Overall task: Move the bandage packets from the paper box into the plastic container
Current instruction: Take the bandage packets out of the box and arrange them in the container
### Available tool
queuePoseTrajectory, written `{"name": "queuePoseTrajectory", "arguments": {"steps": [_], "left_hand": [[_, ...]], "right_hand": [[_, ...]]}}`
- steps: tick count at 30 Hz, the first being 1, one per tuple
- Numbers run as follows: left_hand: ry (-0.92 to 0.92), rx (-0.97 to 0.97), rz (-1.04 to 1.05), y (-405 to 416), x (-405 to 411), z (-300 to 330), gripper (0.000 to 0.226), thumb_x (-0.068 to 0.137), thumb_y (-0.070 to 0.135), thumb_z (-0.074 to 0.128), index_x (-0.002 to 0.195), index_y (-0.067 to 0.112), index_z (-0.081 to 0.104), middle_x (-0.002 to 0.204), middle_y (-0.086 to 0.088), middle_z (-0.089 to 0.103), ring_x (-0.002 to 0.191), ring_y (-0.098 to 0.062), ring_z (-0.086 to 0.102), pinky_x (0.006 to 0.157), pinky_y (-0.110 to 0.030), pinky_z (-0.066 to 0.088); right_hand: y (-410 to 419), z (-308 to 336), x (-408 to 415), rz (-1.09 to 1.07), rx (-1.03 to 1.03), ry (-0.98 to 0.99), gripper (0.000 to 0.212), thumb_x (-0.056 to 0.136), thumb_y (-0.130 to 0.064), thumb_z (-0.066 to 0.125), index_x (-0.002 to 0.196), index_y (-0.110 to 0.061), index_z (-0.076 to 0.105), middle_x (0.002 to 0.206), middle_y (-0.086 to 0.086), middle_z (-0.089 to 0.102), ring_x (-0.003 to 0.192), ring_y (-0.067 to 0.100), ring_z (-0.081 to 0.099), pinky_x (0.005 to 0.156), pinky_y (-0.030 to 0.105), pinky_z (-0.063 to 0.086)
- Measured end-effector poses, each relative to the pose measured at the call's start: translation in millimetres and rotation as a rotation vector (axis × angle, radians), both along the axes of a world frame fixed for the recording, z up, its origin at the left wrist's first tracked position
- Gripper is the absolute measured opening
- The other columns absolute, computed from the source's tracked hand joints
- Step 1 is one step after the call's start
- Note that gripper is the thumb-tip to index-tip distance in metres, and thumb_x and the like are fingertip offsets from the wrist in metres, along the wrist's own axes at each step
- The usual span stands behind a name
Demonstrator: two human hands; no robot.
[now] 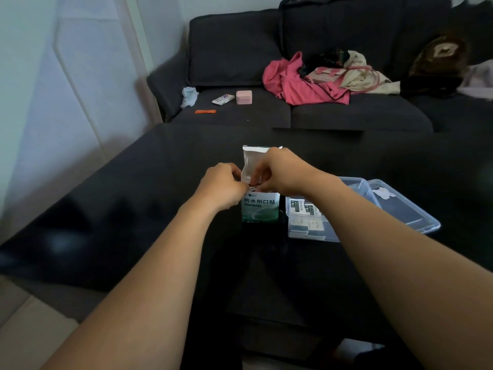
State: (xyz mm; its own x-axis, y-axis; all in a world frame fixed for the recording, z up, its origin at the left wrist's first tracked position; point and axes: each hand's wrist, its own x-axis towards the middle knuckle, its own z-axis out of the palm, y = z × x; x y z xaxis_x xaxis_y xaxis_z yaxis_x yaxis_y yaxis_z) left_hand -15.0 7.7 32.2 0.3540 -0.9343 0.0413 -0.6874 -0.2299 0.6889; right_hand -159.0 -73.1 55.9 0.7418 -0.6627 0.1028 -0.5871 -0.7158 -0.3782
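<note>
Both hands pinch at the paper box [260, 206] top; the right hand [277, 169] should lift packets straight up while the left hand [222, 182] steadies it.

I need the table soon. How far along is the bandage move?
Partly done. Some packets already lie in the plastic container. Both the left hand and right hand are at the open paper box, pulling up a white pouch. How many remain inside is hidden.

head-worn view, facing forward and down
</note>
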Motion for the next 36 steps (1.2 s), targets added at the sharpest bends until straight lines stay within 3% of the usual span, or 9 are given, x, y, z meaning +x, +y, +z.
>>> {"name": "queuePoseTrajectory", "arguments": {"steps": [2,5,10,18,22,27,31,34,36], "left_hand": [[0.012,0.004,0.003,-1,-2,0,0.008,0.091,0.031,0.068,0.093,0.023,0.065,0.076,-0.001,0.069,0.061,-0.015,0.066,0.043,-0.023,0.045],[0.008,0.012,0.000,-2,-4,-1,0.010,0.092,0.033,0.067,0.087,0.026,0.062,0.079,-0.003,0.068,0.065,-0.019,0.065,0.048,-0.026,0.046],[0.015,0.029,0.024,-4,-6,0,0.009,0.096,0.029,0.059,0.092,0.022,0.063,0.085,-0.008,0.070,0.071,-0.024,0.069,0.053,-0.031,0.050],[0.037,0.047,0.031,-2,-9,2,0.007,0.096,0.021,0.057,0.094,0.020,0.063,0.082,-0.005,0.070,0.068,-0.022,0.069,0.051,-0.029,0.050],[0.024,0.061,0.031,-1,-9,3,0.008,0.097,0.022,0.057,0.098,0.018,0.064,0.078,-0.004,0.069,0.059,-0.018,0.065,0.048,-0.027,0.047],[0.014,0.053,0.068,1,-12,4,0.024,0.100,0.034,0.053,0.094,0.016,0.066,0.076,-0.006,0.070,0.058,-0.020,0.065,0.050,-0.028,0.048],[0.001,0.032,0.100,3,-16,10,0.061,0.103,0.060,0.032,0.087,0.013,0.067,0.067,-0.006,0.068,0.054,-0.023,0.066,0.058,-0.033,0.056],[-0.008,-0.042,0.156,3,-19,12,0.072,0.096,0.074,0.029,0.080,0.013,0.064,0.076,-0.005,0.067,0.070,-0.024,0.066,0.070,-0.041,0.056],[0.017,-0.178,0.218,1,-18,11,0.067,0.091,0.077,0.039,0.098,0.015,0.063,0.090,0.001,0.065,0.085,-0.020,0.064,0.073,-0.037,0.049]], "right_hand": [[-3,-2,3,-0.014,0.000,0.003,0.017,0.078,-0.015,0.082,0.075,-0.028,0.072,0.082,-0.003,0.070,0.080,0.020,0.069,0.078,0.036,0.059],[-2,-5,6,-0.032,-0.058,0.055,0.012,0.080,-0.014,0.077,0.081,-0.026,0.073,0.084,0.001,0.071,0.076,0.024,0.069,0.074,0.043,0.061],[0,-3,6,-0.072,-0.116,0.056,0.033,0.080,-0.011,0.078,0.065,-0.034,0.059,0.092,0.004,0.067,0.078,0.026,0.069,0.073,0.041,0.061],[-1,-4,0,-0.068,-0.063,0.017,0.034,0.076,-0.012,0.076,0.055,-0.033,0.059,0.082,0.002,0.067,0.075,0.025,0.069,0.074,0.040,0.061],[-1,-4,1,-0.047,-0.035,0.068,0.026,0.080,-0.012,0.075,0.063,-0.029,0.067,0.082,0.002,0.071,0.075,0.025,0.071,0.076,0.043,0.061],[1,-1,0,-0.081,-0.125,0.062,0.009,0.085,-0.019,0.075,0.093,-0.024,0.076,0.097,0.006,0.070,0.082,0.027,0.068,0.077,0.041,0.059],[-2,9,-5,-0.097,-0.177,0.024,0.010,0.087,-0.025,0.074,0.097,-0.023,0.073,0.102,0.006,0.067,0.087,0.027,0.067,0.076,0.037,0.054],[-1,17,-9,-0.097,-0.169,-0.012,0.006,0.088,-0.025,0.073,0.093,-0.024,0.072,0.101,0.006,0.068,0.088,0.027,0.067,0.082,0.042,0.056],[-1,26,-12,-0.099,-0.175,-0.029,0.004,0.088,-0.027,0.072,0.092,-0.025,0.071,0.100,0.007,0.068,0.090,0.027,0.066,0.084,0.043,0.056]]}}
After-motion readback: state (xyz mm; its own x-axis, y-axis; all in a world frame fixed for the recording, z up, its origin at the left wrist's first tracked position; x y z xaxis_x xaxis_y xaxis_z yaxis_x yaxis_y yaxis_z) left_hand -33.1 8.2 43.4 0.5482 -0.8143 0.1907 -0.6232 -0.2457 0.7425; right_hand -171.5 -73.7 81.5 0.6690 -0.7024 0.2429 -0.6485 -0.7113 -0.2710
